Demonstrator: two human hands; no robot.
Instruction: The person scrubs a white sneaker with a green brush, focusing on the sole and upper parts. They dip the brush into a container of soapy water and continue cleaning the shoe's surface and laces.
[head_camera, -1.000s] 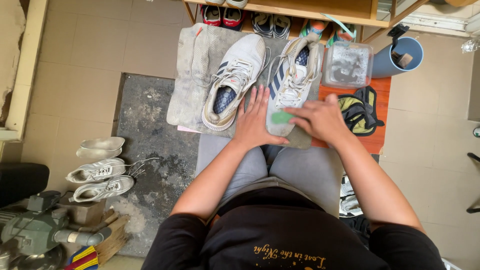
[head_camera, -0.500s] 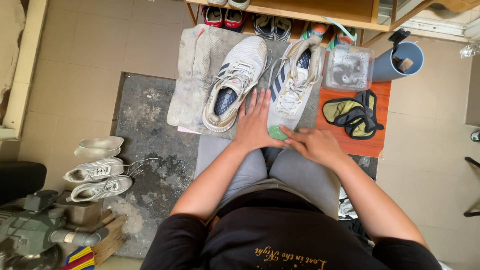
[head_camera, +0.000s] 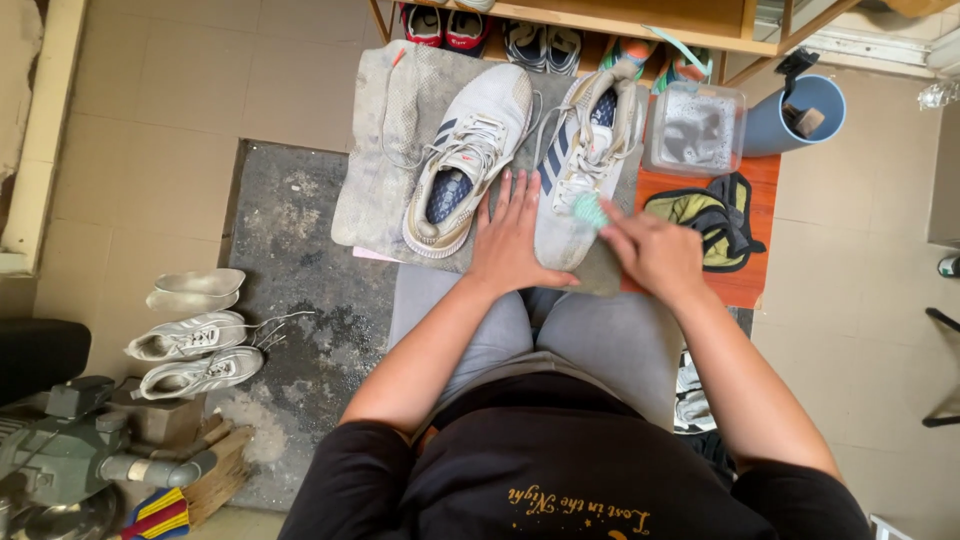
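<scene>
Two worn white sneakers lie on a grey cloth (head_camera: 385, 150) in front of my knees. My left hand (head_camera: 515, 238) rests flat, fingers spread, between them and presses the heel side of the right sneaker (head_camera: 580, 165). My right hand (head_camera: 655, 250) is closed on a small green pad (head_camera: 590, 210) that touches that sneaker's side near the heel. The left sneaker (head_camera: 465, 160) lies untouched beside my left hand, its laces loose.
A clear plastic box (head_camera: 697, 130), a blue cylinder container (head_camera: 800, 115) and a yellow-black bag (head_camera: 710, 215) on an orange mat sit at the right. More shoes line a wooden shelf (head_camera: 600, 18) ahead. White sneakers (head_camera: 195, 355) and insoles lie at the left by a dark floor mat.
My right hand with the green pad slid back toward me along the right sneaker, then up again to its side. My left hand stayed flat in place.
</scene>
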